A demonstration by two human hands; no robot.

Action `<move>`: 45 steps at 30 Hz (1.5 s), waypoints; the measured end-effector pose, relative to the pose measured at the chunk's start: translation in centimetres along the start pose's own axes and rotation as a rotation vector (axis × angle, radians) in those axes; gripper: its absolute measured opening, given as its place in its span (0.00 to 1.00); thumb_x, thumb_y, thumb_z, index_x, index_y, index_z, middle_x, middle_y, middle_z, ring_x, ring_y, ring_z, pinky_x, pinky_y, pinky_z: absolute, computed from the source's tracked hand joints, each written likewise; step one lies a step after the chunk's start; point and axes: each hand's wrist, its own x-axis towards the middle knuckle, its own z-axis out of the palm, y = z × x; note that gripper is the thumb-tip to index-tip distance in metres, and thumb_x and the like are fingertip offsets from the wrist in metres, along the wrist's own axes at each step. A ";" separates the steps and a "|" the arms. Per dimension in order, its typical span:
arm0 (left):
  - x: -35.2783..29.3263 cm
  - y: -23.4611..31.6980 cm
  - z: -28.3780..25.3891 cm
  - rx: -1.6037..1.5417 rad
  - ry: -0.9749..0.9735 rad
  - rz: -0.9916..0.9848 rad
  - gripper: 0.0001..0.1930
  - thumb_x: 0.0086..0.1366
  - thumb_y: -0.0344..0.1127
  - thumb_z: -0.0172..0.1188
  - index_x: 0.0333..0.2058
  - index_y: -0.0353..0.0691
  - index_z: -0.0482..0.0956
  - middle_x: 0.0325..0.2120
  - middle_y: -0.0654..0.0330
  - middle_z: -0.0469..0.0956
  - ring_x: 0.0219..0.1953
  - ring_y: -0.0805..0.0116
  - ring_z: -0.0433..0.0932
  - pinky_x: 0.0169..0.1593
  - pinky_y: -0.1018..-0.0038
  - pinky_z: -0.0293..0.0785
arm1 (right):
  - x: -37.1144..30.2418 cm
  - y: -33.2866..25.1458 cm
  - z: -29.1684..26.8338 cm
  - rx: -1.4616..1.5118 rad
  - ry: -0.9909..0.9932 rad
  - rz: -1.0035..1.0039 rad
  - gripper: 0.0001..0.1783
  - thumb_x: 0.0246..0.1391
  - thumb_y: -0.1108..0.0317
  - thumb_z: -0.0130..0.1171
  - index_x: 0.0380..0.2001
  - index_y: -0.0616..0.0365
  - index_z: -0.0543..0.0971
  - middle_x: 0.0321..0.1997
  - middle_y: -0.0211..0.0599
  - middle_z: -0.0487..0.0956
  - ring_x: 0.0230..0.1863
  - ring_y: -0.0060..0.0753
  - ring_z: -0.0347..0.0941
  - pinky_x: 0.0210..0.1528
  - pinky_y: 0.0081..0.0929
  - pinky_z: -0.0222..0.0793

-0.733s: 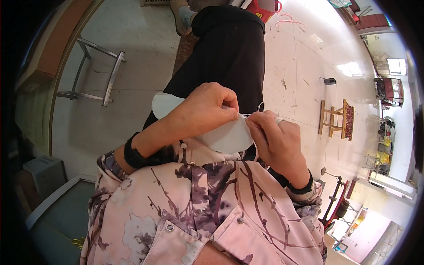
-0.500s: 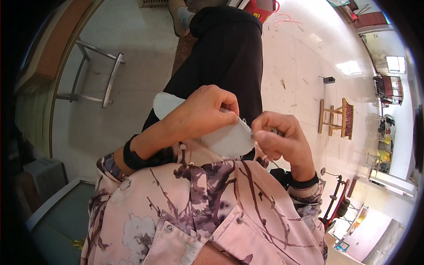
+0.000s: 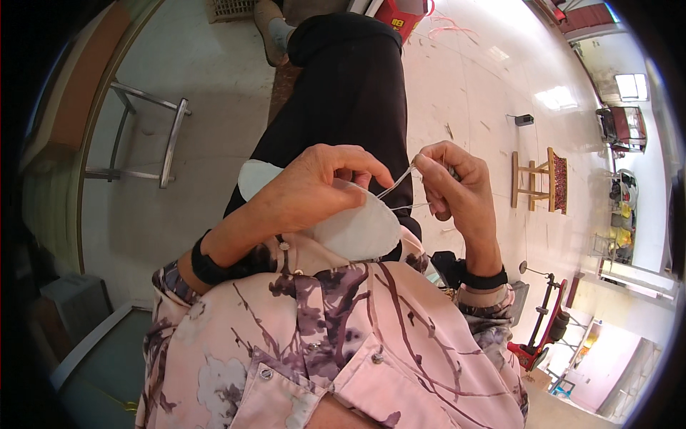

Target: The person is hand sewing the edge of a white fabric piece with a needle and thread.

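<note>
A flat white insole (image 3: 357,234) with rounded ends lies across my lap, partly covered by my left hand (image 3: 329,180). That hand is closed on the insole, thumb on its upper face near the far edge. From the insole's right edge, pale thread (image 3: 397,187) runs in strands to my right hand (image 3: 461,182). The fingers of my right hand are pinched on the thread, a short way right of the insole. Something dark shows between those fingers, too small to name; whether a needle is there I cannot tell.
Black trousers (image 3: 350,93) cover my legs beneath the work. Left stands a metal frame (image 3: 171,143) beside a brown box (image 3: 89,79). A wooden stool (image 3: 543,180), a small black object (image 3: 524,120) and a red bag (image 3: 406,16) are on the pale floor.
My right hand has moved away from the insole's edge, up and to the right, and thread is now stretched between them. The left fingers have loosened slightly at the edge.
</note>
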 end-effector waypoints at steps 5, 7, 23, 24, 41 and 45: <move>0.1 -0.3 0.0 0.003 -0.053 0.038 0.11 0.49 0.19 0.54 0.32 0.37 0.80 0.26 0.67 0.68 0.33 0.79 0.68 0.36 0.84 0.66 | 0.2 -1.1 -0.7 0.097 -0.089 0.171 0.11 0.58 0.63 0.55 0.27 0.60 0.74 0.12 0.21 0.63 0.12 0.11 0.57 0.13 0.12 0.51; 0.2 -0.1 -0.1 0.009 -0.063 0.024 0.10 0.49 0.19 0.54 0.30 0.37 0.80 0.26 0.66 0.69 0.33 0.78 0.69 0.37 0.83 0.66 | 0.5 -0.9 -1.0 0.438 -0.258 0.303 0.12 0.59 0.63 0.55 0.25 0.59 0.73 0.13 0.21 0.63 0.11 0.12 0.56 0.13 0.13 0.52; 0.4 -0.2 0.2 0.042 -0.240 -0.027 0.22 0.51 0.18 0.50 0.46 0.40 0.77 0.25 0.69 0.65 0.28 0.80 0.65 0.34 0.84 0.60 | 0.0 -1.9 0.2 0.337 -0.256 0.256 0.11 0.61 0.65 0.50 0.28 0.59 0.71 0.14 0.19 0.60 0.11 0.10 0.52 0.11 0.11 0.49; 0.3 -0.1 0.3 -0.011 -0.222 -0.096 0.25 0.52 0.18 0.50 0.50 0.39 0.74 0.25 0.70 0.64 0.28 0.81 0.63 0.33 0.85 0.59 | -0.3 -2.2 0.2 0.288 -0.281 0.235 0.10 0.61 0.65 0.51 0.30 0.60 0.72 0.14 0.20 0.60 0.11 0.10 0.52 0.11 0.11 0.49; -0.1 0.1 -0.7 -0.106 -0.087 0.087 0.34 0.48 0.20 0.52 0.59 0.39 0.65 0.24 0.71 0.64 0.27 0.82 0.63 0.37 0.86 0.60 | 0.0 8.6 -9.7 -1.172 0.235 -0.662 0.05 0.51 0.69 0.61 0.26 0.58 0.77 0.22 0.38 0.72 0.22 0.41 0.69 0.23 0.33 0.64; 0.0 0.6 -0.5 -0.096 -0.080 0.070 0.36 0.48 0.19 0.52 0.60 0.38 0.63 0.24 0.71 0.64 0.28 0.82 0.63 0.38 0.86 0.60 | 0.8 9.6 -8.6 -1.052 0.328 -0.591 0.06 0.53 0.70 0.60 0.26 0.60 0.76 0.17 0.35 0.69 0.17 0.32 0.67 0.21 0.28 0.61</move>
